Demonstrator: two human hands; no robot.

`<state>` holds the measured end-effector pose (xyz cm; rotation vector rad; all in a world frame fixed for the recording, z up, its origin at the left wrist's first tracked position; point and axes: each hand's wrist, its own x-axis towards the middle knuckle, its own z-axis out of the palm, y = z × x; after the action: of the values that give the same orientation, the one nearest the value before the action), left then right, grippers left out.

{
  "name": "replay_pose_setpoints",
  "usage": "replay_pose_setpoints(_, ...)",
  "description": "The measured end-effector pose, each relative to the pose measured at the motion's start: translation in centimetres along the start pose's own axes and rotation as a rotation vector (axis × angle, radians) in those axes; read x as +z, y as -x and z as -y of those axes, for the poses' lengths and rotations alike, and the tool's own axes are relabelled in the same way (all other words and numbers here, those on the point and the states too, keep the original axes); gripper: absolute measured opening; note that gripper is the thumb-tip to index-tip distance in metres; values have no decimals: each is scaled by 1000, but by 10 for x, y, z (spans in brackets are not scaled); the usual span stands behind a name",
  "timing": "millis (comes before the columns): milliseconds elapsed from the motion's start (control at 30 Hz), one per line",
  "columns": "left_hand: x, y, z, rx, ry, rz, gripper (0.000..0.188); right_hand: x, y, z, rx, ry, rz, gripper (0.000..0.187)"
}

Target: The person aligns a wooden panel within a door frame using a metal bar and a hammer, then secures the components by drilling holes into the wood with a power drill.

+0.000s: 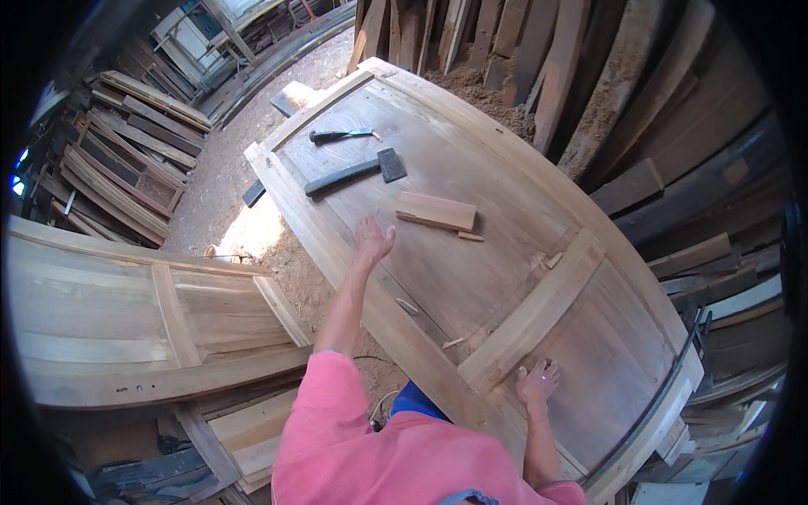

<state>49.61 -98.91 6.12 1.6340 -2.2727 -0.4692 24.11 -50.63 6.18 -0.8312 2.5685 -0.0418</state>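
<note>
A wooden panelled door (pixel 471 151) lies flat in front of me, with a cross rail (pixel 539 307) between its two panels. My left hand (pixel 374 241) reaches over the near frame edge, empty and with its fingers apart. Beyond it lie a dark mallet (pixel 355 172) and a chisel (pixel 341 135) with a black handle. To the right of that hand is a rectangular wood block (pixel 435 210), with a small wooden peg (pixel 470 236) at its corner. My right hand (pixel 538 381) rests on the right panel beside the rail, holding nothing, fingers loosely spread.
Small wood pieces (pixel 407 306) lie along the door's near side. Another panelled door (pixel 93 311) lies at the left. Planks (pixel 581 84) lean along the far right, and stacked boards (pixel 126 168) stand at the far left. A dark strip (pixel 648 412) runs along the door's right end.
</note>
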Motion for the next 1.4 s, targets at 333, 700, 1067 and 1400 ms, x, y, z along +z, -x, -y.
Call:
replay_pose_setpoints(333,-28,-175,121,-136,-327,167,92,23,-51,57,211,257,437,98)
replay_pose_setpoints(700,-38,-195,92,46,-385,322,60,30,-101,48,208,388,714,69)
replay_pose_setpoints(1067,-59,-118,5,108,283,454,44,-95,-122,268,-168,-727,324,69)
replay_pose_setpoints(1400,-31,-60,-70,448,591,806,54,-48,-164,319,235,-1843,-25,21)
